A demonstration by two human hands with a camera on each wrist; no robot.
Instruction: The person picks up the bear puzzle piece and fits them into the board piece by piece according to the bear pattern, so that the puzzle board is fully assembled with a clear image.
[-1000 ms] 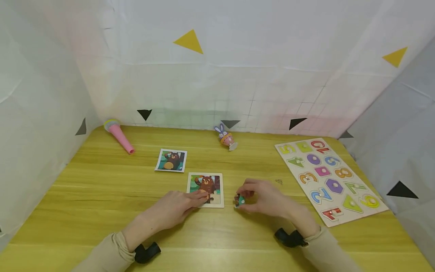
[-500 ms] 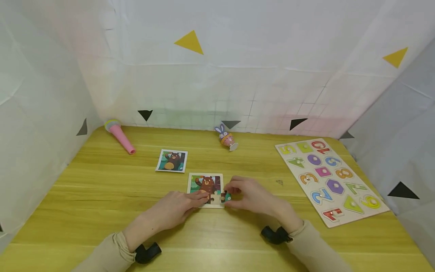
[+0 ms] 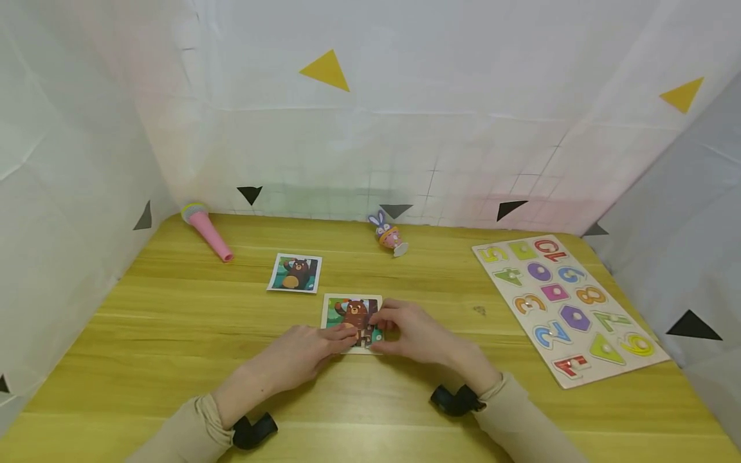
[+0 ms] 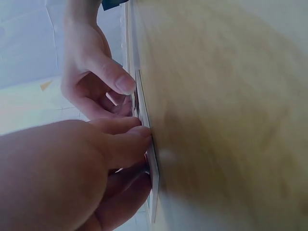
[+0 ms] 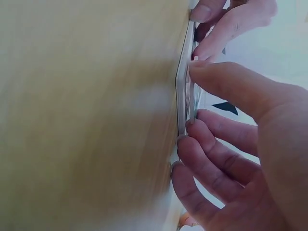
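Observation:
A square wooden bear jigsaw puzzle lies in its pale frame on the table. My left hand rests its fingers on the puzzle's lower left, hiding that corner. My right hand pinches a teal and brown puzzle piece between thumb and fingers, over the lower right corner. In the left wrist view the thin edge of the puzzle board shows under the fingertips. The right wrist view has the thumb at the board's near edge, with the other fingers farther along.
Behind the puzzle lies a card with the same bear picture. A pink toy microphone is at the back left, a bunny figurine at the back middle. A number and shape board takes up the right side. White sheets wall the table.
My right hand has moved left with the puzzle piece, from the table beside the puzzle to its lower right corner. The left hand has stayed in place on the puzzle.

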